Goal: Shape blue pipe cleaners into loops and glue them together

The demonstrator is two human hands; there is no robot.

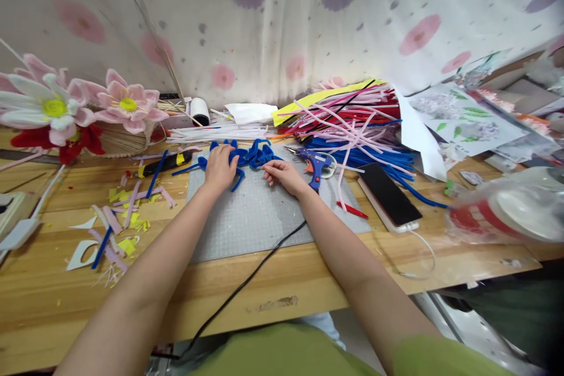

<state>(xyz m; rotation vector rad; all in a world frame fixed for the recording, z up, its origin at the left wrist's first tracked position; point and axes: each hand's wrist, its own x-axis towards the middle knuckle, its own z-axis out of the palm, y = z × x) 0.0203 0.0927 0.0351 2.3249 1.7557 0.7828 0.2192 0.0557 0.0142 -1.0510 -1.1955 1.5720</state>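
Observation:
A tangle of blue pipe cleaners [253, 155] lies at the far edge of a grey cutting mat [259, 217] on the wooden table. My left hand [220, 169] rests on the left part of the tangle, fingers curled over the loops. My right hand [284, 175] sits just right of it, fingertips pinching the end of a blue strand. A blue glue gun [315, 163] lies close behind my right hand, and its black cord [247, 285] runs across the mat toward me.
A heap of pink, red, blue and yellow pipe cleaners [352, 120] fills the back right. A phone [388, 194] lies right of the mat. Pink and white craft flowers [66, 108] stand at the left, with cut scraps [118, 217] and a black-and-yellow cutter [165, 163] nearby.

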